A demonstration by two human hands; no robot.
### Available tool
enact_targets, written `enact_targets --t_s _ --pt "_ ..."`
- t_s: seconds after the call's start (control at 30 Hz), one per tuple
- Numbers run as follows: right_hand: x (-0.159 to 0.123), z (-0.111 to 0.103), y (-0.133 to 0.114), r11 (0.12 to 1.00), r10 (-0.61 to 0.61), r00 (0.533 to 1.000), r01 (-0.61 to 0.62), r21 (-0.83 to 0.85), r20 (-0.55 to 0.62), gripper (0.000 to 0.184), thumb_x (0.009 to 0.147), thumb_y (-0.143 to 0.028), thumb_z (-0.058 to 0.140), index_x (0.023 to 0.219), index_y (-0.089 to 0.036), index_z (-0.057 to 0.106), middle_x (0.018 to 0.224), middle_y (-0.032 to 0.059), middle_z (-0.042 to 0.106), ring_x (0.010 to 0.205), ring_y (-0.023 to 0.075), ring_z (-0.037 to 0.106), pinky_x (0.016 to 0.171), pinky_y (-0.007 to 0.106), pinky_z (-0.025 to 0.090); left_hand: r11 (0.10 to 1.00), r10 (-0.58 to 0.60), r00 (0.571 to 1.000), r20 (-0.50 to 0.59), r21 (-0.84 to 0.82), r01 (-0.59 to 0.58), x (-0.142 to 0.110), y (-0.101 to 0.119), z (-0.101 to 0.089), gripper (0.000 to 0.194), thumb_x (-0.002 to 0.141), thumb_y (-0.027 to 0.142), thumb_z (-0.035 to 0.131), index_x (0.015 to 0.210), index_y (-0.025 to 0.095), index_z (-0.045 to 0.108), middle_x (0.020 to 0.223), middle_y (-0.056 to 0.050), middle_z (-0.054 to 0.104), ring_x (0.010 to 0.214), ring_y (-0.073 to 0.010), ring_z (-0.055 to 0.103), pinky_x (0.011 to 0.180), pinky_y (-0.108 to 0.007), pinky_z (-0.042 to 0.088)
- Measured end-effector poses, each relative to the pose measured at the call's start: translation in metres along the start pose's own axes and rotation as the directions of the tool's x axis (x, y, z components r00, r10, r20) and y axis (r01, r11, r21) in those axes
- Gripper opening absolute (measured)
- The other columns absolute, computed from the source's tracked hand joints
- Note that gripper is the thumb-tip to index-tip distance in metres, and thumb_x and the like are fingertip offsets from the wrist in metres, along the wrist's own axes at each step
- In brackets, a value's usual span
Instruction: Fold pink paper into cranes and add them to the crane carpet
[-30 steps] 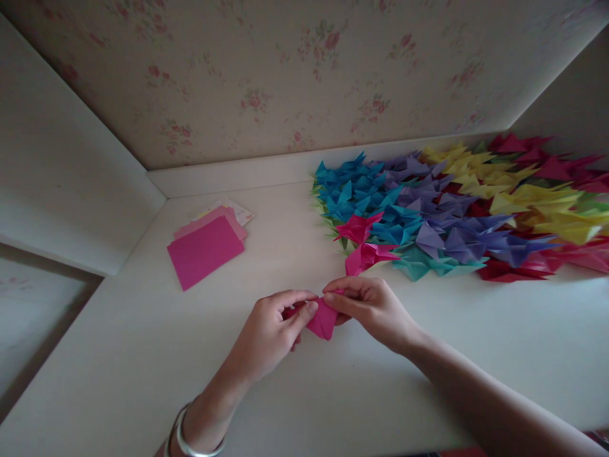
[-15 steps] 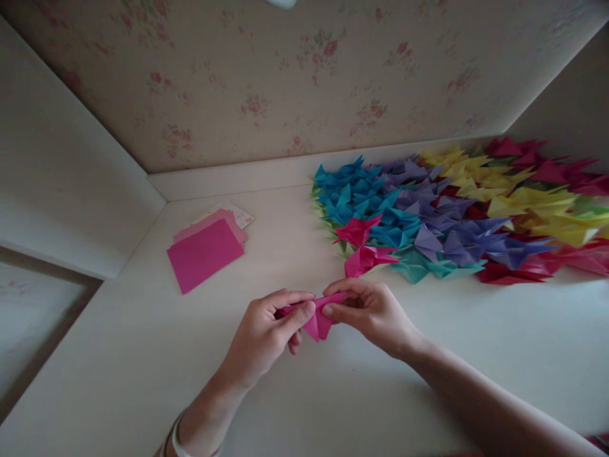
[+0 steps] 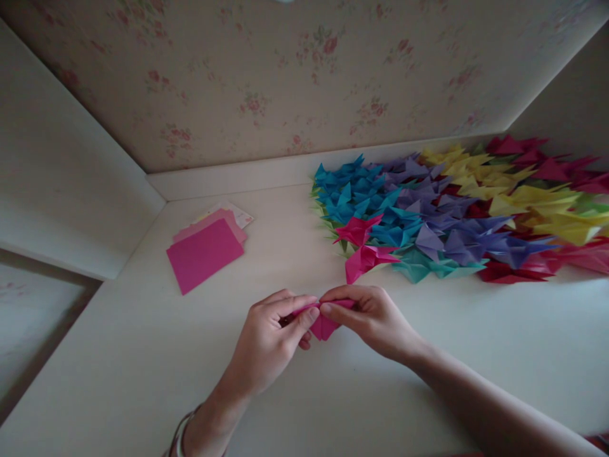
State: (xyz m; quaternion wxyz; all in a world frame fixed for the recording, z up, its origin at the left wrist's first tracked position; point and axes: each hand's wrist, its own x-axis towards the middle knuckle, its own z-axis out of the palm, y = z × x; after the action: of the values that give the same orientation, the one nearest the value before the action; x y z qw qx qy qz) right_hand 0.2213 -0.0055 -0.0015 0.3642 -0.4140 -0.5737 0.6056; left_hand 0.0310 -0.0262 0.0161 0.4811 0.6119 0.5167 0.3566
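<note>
Both hands pinch one small piece of folded pink origami paper [image 3: 324,329] just above the white tabletop. My left hand [image 3: 273,336] grips its left side between thumb and fingers. On the right side, my right hand [image 3: 368,317] closes thumb and index finger on the paper's upper edge. The thumb tips nearly meet at the middle, and a pointed, creased part hangs below them. My fingers cover much of the paper. Just beyond my right hand lies a folded pink paper crane [image 3: 366,259].
Rows of folded paper cranes [image 3: 457,216] in blue, purple, yellow, red and teal fill the back right of the white table [image 3: 118,355]. A stack of pink paper sheets [image 3: 205,255] lies at the left. A flowered wall [image 3: 266,82] stands behind, with a white panel [image 3: 66,146] at the left.
My left hand has shifted slightly right, and the thumbs are now closer together at the paper's middle. Less of the paper shows between my fingers.
</note>
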Motion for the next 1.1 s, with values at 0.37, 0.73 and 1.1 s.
enact_targets --t_s 0.37,0.73,1.1 --pt "0.001 -0.002 0.000 0.999 -0.026 0.997 0.023 -0.047 -0.068 0.019 0.087 -0.034 0.066 0.083 -0.016 0.073 0.074 0.0022 0.069 0.067 0.0149 0.061 0.060 0.024 0.046 0.959 -0.198 0.980 0.013 -0.206 0.196 0.002 0.002 -0.005 0.037 0.092 0.043 0.059 0.114 0.016 0.070 0.084 -0.006 0.076 0.070 -0.0167 0.072 0.066 -0.026 0.061" --pt "0.002 -0.002 0.001 1.000 -0.001 0.991 0.004 0.025 -0.137 0.021 0.080 -0.036 0.073 0.082 -0.016 0.070 0.070 0.0020 0.066 0.061 0.0138 0.059 0.053 0.024 0.044 0.974 -0.172 0.985 0.027 -0.146 0.174 0.003 -0.005 -0.011 0.029 0.089 0.039 0.065 0.105 0.016 0.074 0.085 -0.005 0.078 0.076 -0.0187 0.074 0.071 -0.027 0.062" --pt "-0.002 0.002 0.011 0.998 -0.022 0.999 0.024 0.055 -0.041 0.025 0.086 -0.028 0.069 0.106 -0.018 0.058 0.079 0.0034 0.071 0.064 0.0137 0.062 0.052 0.022 0.042 0.984 -0.171 0.960 0.222 -0.013 0.179 0.004 0.004 -0.007 0.032 0.094 0.041 0.055 0.099 0.018 0.077 0.074 -0.004 0.074 0.066 -0.0158 0.069 0.059 -0.023 0.055"
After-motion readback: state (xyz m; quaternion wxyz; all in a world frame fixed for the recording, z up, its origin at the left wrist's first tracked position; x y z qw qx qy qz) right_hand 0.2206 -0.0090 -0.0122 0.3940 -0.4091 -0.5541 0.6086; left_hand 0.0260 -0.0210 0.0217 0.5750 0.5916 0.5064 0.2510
